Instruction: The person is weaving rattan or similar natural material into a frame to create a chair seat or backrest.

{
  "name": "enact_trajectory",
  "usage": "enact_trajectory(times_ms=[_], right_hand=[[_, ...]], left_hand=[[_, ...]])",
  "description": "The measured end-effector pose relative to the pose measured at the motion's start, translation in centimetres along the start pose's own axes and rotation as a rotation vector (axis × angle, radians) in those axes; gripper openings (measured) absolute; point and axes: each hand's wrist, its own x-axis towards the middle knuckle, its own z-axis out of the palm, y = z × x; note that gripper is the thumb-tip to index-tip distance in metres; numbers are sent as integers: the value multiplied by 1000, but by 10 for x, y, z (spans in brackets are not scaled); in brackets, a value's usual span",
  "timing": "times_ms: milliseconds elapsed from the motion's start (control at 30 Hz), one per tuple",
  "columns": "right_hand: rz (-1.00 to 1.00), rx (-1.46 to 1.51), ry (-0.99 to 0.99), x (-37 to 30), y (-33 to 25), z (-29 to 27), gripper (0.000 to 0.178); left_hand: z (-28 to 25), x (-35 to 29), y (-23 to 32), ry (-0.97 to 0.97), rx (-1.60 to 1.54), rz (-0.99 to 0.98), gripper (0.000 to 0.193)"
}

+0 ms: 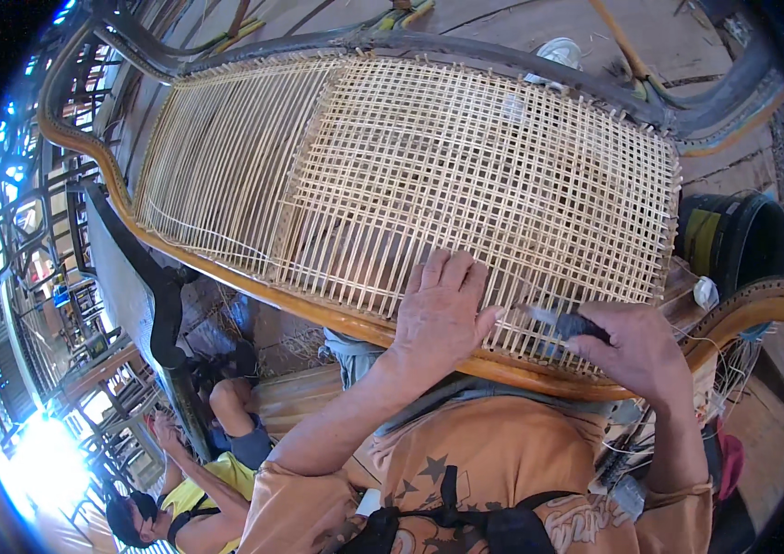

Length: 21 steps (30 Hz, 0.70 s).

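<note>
A wooden furniture frame [267,288] with curved brown rails lies across in front of me. Pale cane webbing [466,157] stretches over it, woven into an open grid at the middle and right. On the left the cane strands [226,152] run mostly one way. My left hand [442,309] rests flat on the webbing near the front rail, fingers stretched out. My right hand [632,343] is closed around a dark-handled tool [581,326]. Its metal end points left, low over the weave near my left thumb; blur hides the exact shape of the tip.
A dark bucket [752,231] with a yellow patch stands at the right. Beyond the far rail lies a small white container [558,57] on the plank floor. Another person [216,499] in yellow sits at lower left, beside a dark wooden piece [138,277].
</note>
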Motion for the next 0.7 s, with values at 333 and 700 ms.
enact_trajectory(times_ms=[333, 700], right_hand=[[-53, -6, -21, 2, -4, -10, 21], [63, -25, 69, 0, 7, -14, 22]], left_hand=[[5, 1, 5, 42, -1, -23, 47], [3, 0, 19, 5, -37, 53, 34]])
